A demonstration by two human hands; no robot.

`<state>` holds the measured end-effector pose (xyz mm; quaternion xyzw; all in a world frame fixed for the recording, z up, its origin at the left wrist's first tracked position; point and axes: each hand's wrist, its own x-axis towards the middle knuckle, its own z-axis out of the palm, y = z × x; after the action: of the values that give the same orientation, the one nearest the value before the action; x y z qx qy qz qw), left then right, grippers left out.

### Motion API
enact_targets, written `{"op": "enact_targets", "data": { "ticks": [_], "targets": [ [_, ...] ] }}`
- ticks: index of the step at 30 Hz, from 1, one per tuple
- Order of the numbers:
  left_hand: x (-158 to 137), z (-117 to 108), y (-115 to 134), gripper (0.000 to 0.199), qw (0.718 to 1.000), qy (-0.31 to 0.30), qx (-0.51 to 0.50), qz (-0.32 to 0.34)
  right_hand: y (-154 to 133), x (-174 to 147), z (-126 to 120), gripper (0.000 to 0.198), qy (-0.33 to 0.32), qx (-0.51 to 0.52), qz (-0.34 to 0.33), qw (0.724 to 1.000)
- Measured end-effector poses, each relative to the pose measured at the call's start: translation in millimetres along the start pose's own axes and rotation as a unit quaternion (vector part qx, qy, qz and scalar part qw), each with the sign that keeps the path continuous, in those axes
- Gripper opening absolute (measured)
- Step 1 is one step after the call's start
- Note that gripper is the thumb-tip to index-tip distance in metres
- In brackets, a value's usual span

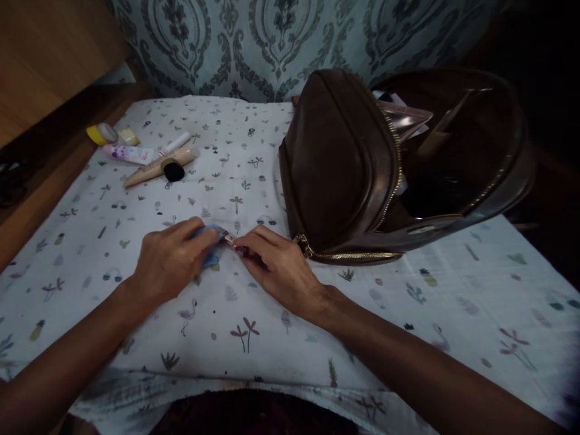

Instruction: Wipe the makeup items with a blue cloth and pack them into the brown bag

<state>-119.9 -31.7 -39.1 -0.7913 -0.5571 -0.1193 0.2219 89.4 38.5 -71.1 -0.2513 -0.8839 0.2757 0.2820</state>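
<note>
Bare forearms come from four and eight o'clock. The left hand grips a blue cloth; the right hand pinches a small blurred item, at clock centre. An open brown bag stands at two o'clock.

The left hand grips a blue cloth against a small slim item, whose other end the right hand pinches. Both are over a printed sheet. Just beyond the right hand, a brown bag gapes open. Farther left, a beige tube touches a dark-bristled brush; a patterned curtain hangs behind.
</note>
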Motion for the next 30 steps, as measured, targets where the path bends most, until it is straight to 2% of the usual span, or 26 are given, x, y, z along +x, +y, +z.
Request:
{"op": "enact_targets", "data": {
  "ticks": [4,8,11,14,17,20,22,24,30],
  "targets": [
    [-3.1,-1.5,-9.3,0.021,0.994,-0.065,-0.041,-0.078,-1.8,1.3,-2.9,0.014,-0.022,-0.025,0.02,0.999],
    [-3.1,-1.6,-11.1,0.021,0.994,-0.061,-0.049,-0.079,-2.5,3.1,-2.6,0.015,-0.012,-0.074,0.039,0.996],
    [-2.2,-2.8,-10.4,0.018,0.996,-0.031,-0.044,-0.07,-2.7,4.6,-1.8,0.012,-0.011,-0.066,0.042,0.997],
    [-0.5,-4.9,-5.5,0.015,0.997,0.039,-0.041,-0.05,-2.8,5.5,-1.3,0.008,-0.01,-0.044,0.043,0.998],
    [2.4,-6.6,7.2,0.01,0.994,0.104,-0.044,0.014,-2.5,5.5,0.0,0.004,-0.013,-0.04,0.037,0.998],
    [6.1,-7.2,21.9,0.008,0.988,0.129,-0.03,0.082,-1.7,4.5,2.2,0.008,-0.01,-0.058,0.025,0.998],
    [7.9,-7.9,26.6,0.011,0.987,0.117,-0.022,0.107,-1.2,3.8,3.3,0.012,-0.006,-0.063,0.019,0.998],
    [8.1,-9.8,24.9,0.013,0.991,0.084,-0.02,0.106,-1.1,3.5,3.8,0.012,-0.005,-0.059,0.015,0.998],
    [-1.9,-15.5,-3.8,0.019,0.998,-0.023,-0.064,-0.002,-2.6,4.2,1.1,0.003,-0.009,-0.033,0.025,0.999]
  ]
}}
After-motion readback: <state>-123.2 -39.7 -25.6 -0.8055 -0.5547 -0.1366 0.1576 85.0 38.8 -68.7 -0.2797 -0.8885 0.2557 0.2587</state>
